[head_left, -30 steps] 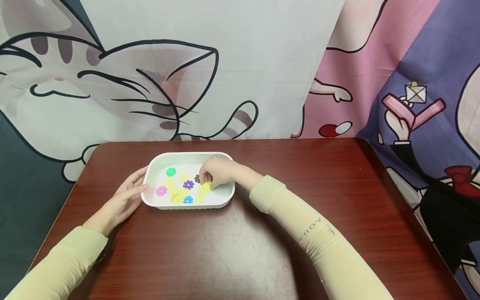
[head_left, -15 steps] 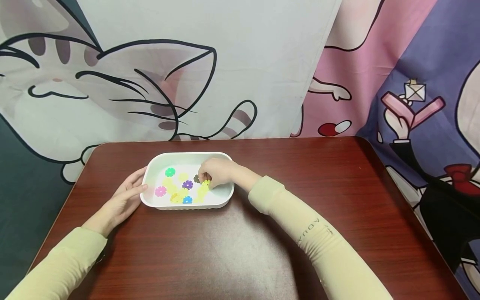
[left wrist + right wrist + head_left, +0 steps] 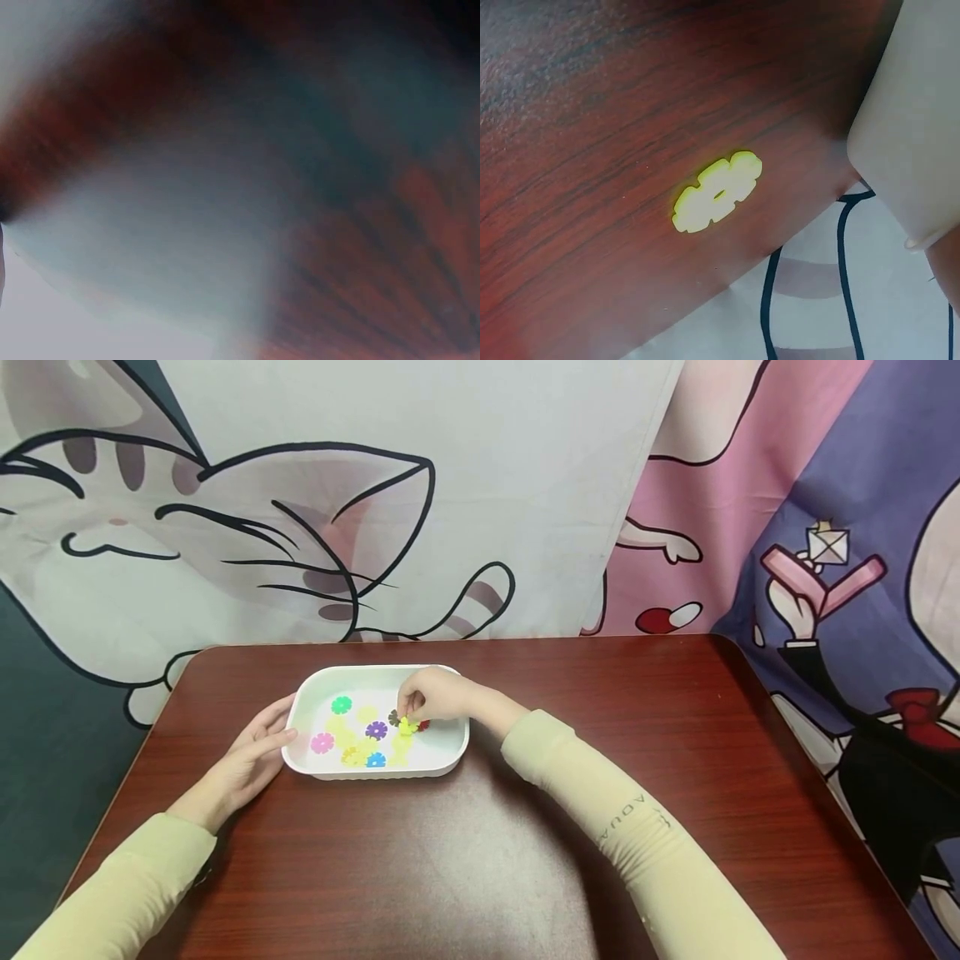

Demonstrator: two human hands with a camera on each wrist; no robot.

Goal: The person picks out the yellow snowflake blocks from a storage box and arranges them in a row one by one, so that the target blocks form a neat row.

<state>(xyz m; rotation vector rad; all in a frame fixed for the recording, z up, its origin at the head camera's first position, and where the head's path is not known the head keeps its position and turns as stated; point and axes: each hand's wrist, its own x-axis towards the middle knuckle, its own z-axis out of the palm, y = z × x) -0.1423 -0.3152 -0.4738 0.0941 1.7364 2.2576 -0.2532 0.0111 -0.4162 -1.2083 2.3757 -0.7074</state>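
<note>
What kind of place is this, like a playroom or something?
Maybe a play corner indoors, though I can't be sure. There's a big cartoon cat behind the brown table, and a white tray holds colorful flower-shaped pieces.

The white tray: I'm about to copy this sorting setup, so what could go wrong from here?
1. The bright yellow piece sits only at the fingertips of the right hand, so it might slip.
2. The red piece and dark piece lie close by, so the fingers may nudge them.
3. The left hand holds just one end of the white tray; a pull could shift it.
</note>
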